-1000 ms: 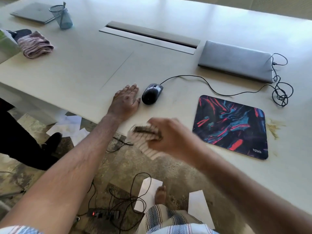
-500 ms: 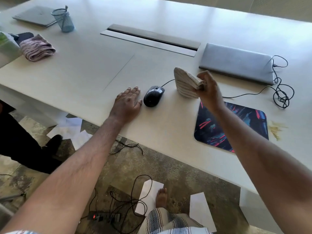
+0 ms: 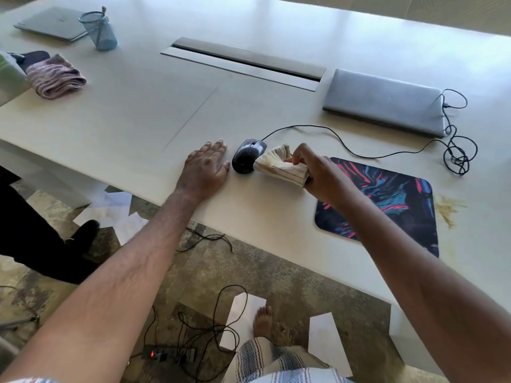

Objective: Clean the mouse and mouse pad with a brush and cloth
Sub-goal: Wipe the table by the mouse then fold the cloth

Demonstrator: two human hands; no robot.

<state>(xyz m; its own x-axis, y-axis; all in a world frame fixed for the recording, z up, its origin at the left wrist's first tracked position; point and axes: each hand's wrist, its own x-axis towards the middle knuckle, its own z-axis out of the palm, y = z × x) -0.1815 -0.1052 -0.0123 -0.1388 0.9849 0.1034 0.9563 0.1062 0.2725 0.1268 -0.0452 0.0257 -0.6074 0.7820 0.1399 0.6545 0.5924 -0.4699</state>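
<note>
Fingers and thumb of the right hand (image 3: 318, 172) curl round a folded, striped cloth (image 3: 279, 167), whose free end touches the right side of a black mouse (image 3: 247, 155) on a pale table (image 3: 138, 111); the cloth hides part of the mouse's near flank. The left hand (image 3: 204, 172) lies flat on the table just left of the mouse, fingers straight and holding nothing. A dark patterned mouse pad (image 3: 392, 200) lies to the right, its near corner covered by the right forearm, with a brownish stain (image 3: 449, 210) beside its far edge. The mouse cord (image 3: 359, 153) runs to a tangle near a closed grey laptop (image 3: 384, 102). Further off lie a folded pink towel (image 3: 55, 77), a mesh pen cup (image 3: 99, 30) and a second laptop (image 3: 52, 23). No brush can be made out.
</note>
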